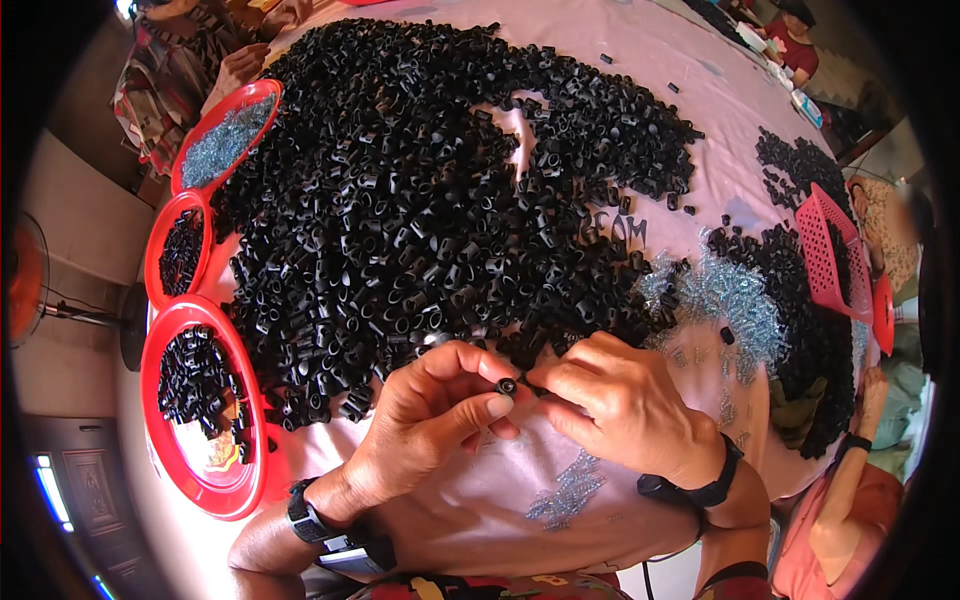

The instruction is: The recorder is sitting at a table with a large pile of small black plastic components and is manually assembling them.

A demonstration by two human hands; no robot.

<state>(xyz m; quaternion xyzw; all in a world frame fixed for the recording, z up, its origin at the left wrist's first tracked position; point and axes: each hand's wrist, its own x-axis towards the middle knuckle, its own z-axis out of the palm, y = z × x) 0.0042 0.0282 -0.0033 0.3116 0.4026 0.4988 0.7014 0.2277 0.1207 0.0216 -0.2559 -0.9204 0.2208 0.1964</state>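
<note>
Between the thumb and forefinger of my left hand [430, 415] is a small black cylindrical part [507, 386], its round hollow end showing. My right hand [630, 405] is closed in a pinch just to the right of it, fingertips close to the part; a dark bit shows at them, too small to name. Beyond both hands spreads a big heap of black plastic tube-like pieces [400, 210]. On the cloth below my fingers lies a small scatter of thin silvery pieces [568, 492], which look like springs.
Red trays line the left: one with black parts nearest [150, 400], a smaller one [152, 255], and one with silvery pieces [178, 170]. At right are a silvery pile [735, 305], more black pieces [800, 340] and a pink basket [815, 255]. Other people sit around the table.
</note>
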